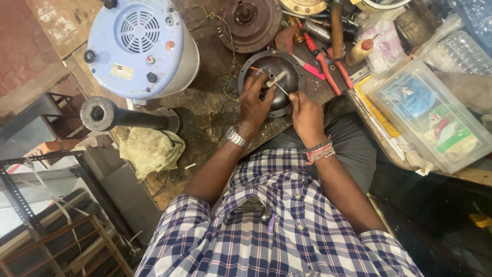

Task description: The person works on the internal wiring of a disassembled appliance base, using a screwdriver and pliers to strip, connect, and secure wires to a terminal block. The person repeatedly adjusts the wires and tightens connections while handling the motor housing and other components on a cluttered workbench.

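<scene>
Round metal housing [274, 69] under both hands, left [254, 100]; right [306, 114]

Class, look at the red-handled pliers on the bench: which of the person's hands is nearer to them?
Right. The right hand is at the round metal cover's near edge, just below the pliers; the left hand rests on the cover, farther away.

Soft, even daylight, dim in the lower right corner; sharp focus, wide-angle edge stretch.

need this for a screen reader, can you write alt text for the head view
Seen from above, a person's left hand and right hand work on a round dark metal cover on a cluttered workbench. A pale blue motor housing stands to the left; red-handled pliers lie to the right.
</scene>
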